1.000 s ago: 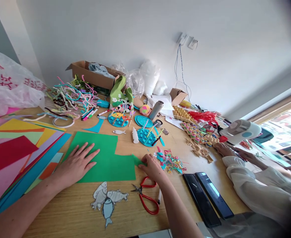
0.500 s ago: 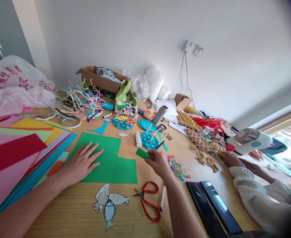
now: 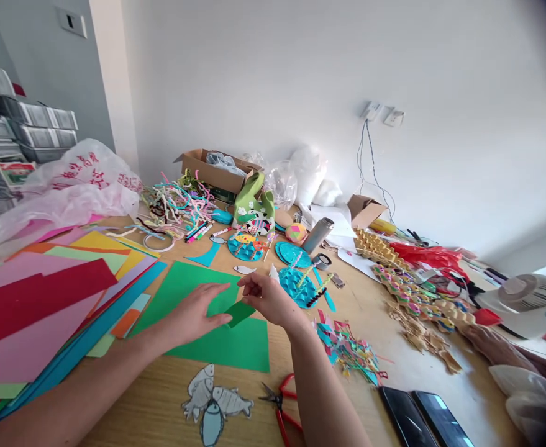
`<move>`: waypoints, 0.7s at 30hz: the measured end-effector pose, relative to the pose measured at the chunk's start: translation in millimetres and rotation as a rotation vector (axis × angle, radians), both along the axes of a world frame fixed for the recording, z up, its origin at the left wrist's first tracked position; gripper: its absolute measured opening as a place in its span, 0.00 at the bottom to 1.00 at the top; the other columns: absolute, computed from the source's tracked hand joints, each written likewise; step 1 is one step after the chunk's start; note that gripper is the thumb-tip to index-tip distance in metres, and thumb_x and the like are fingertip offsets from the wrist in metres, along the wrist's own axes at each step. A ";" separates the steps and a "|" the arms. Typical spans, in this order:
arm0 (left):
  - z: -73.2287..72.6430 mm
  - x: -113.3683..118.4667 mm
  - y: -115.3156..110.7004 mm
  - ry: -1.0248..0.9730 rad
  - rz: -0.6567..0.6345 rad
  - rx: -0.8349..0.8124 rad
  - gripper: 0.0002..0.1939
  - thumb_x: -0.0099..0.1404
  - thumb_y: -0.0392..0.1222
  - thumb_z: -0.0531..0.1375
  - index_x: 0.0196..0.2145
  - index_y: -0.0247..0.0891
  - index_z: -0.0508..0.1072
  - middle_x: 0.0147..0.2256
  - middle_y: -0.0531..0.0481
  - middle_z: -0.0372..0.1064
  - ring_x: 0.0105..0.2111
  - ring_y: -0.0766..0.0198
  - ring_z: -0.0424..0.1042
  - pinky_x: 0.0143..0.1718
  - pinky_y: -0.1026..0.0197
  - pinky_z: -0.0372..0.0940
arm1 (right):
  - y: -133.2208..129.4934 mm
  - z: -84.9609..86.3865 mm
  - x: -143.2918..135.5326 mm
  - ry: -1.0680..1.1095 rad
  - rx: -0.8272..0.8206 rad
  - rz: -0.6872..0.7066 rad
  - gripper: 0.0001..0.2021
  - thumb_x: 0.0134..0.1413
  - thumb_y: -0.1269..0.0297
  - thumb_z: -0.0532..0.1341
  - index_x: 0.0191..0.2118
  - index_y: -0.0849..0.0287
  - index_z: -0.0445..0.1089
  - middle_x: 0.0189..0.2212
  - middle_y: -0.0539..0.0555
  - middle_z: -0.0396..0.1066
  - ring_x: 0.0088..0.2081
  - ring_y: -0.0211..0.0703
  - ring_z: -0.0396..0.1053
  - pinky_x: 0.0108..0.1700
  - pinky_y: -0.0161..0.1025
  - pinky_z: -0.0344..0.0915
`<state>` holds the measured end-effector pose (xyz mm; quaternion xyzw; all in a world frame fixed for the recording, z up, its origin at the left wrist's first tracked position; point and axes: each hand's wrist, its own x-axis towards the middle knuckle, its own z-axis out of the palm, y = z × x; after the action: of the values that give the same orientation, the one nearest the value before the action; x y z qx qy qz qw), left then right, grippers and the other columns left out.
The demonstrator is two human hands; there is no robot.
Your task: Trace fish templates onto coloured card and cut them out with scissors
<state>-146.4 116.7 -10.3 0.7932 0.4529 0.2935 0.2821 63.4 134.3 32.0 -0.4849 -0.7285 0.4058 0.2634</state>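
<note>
A small green paper piece [image 3: 241, 314] is pinched in my right hand [image 3: 273, 301], over the large green sheet [image 3: 245, 347]. My left hand [image 3: 198, 313] reaches in from the left above that sheet, thumb and fingers spread apart. Its thumb tip is at the left edge of the small piece; I cannot tell whether it touches. Below the sheet lie several cut-out paper fish [image 3: 212, 416]. Red-handled scissors [image 3: 279, 400] rest beside them, partly hidden by my right forearm.
Stacked coloured paper [image 3: 44, 335] covers the left side. Behind my hands are blue craft discs [image 3: 300, 287], a metal flask [image 3: 318, 234] and pipe cleaners [image 3: 179, 202]. Paper scraps [image 3: 347, 347] and two phones [image 3: 407, 413] lie right. Another person's hand [image 3: 499, 347] rests at the far right.
My left hand has lifted off the large green sheet and moved right. My right hand has brought the small green piece left over the sheet. The view has turned left.
</note>
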 end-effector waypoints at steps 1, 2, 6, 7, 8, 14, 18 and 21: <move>-1.8 6.8 2.5 -0.039 0.012 -0.069 0.28 0.56 0.49 0.63 0.54 0.39 0.70 0.51 0.43 0.71 0.51 0.51 0.69 0.49 0.53 0.65 | 1.0 -1.1 0.5 -0.005 0.014 -0.012 0.14 0.44 0.77 0.59 0.40 0.60 0.69 0.27 0.47 0.66 0.27 0.34 0.64 0.30 0.32 0.61; -4.1 12.7 5.0 -0.089 0.024 -0.145 0.24 0.54 0.47 0.64 0.49 0.40 0.73 0.47 0.44 0.74 0.47 0.51 0.70 0.45 0.54 0.66 | 1.6 -1.9 1.6 -0.011 0.030 -0.024 0.14 0.44 0.77 0.60 0.40 0.61 0.69 0.27 0.47 0.66 0.28 0.34 0.64 0.30 0.33 0.61; -13.4 25.2 13.1 -0.263 0.067 -0.339 0.07 0.48 0.44 0.64 0.27 0.41 0.76 0.30 0.50 0.75 0.32 0.57 0.70 0.35 0.58 0.62 | 3.3 -0.7 6.8 0.018 0.025 -0.029 0.13 0.45 0.75 0.61 0.40 0.61 0.69 0.28 0.48 0.67 0.28 0.35 0.65 0.31 0.33 0.61; -15.1 25.9 14.4 -0.294 0.068 -0.358 0.06 0.48 0.45 0.64 0.24 0.40 0.75 0.27 0.50 0.74 0.30 0.58 0.69 0.33 0.58 0.62 | 4.3 0.3 7.8 0.042 0.021 -0.035 0.12 0.47 0.73 0.61 0.41 0.60 0.69 0.28 0.48 0.67 0.29 0.36 0.66 0.32 0.33 0.62; -16.5 25.9 15.5 -0.326 0.069 -0.374 0.08 0.47 0.46 0.64 0.22 0.40 0.73 0.25 0.51 0.73 0.28 0.60 0.68 0.31 0.59 0.61 | 5.8 1.0 8.6 0.062 0.027 -0.052 0.11 0.49 0.71 0.61 0.41 0.60 0.69 0.28 0.48 0.68 0.30 0.36 0.66 0.32 0.34 0.63; -22.6 17.7 20.7 -0.584 0.185 -0.464 0.17 0.47 0.53 0.64 0.28 0.37 0.71 0.23 0.53 0.69 0.24 0.63 0.67 0.28 0.60 0.61 | 14.6 -13.7 5.0 0.099 -0.079 -0.154 0.15 0.48 0.58 0.66 0.38 0.60 0.68 0.27 0.49 0.69 0.29 0.37 0.67 0.30 0.35 0.62; -24.6 13.0 21.3 -0.695 0.254 -0.490 0.18 0.47 0.53 0.66 0.28 0.36 0.71 0.24 0.52 0.69 0.25 0.63 0.68 0.29 0.60 0.62 | 14.1 -34.0 -8.0 0.103 -0.276 -0.058 0.16 0.38 0.67 0.70 0.34 0.60 0.65 0.20 0.43 0.64 0.23 0.35 0.63 0.25 0.32 0.55; -24.0 13.0 19.4 -0.726 0.255 -0.515 0.17 0.45 0.51 0.68 0.25 0.37 0.70 0.23 0.51 0.70 0.26 0.62 0.69 0.29 0.61 0.62 | 14.8 -39.6 -14.1 0.159 -0.246 -0.098 0.12 0.40 0.74 0.65 0.34 0.60 0.65 0.19 0.41 0.62 0.22 0.34 0.61 0.24 0.32 0.54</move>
<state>-133.4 136.1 -34.3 0.4815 0.4768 0.4625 0.5718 49.3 149.1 -7.6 -0.5149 -0.6257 0.5157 0.2782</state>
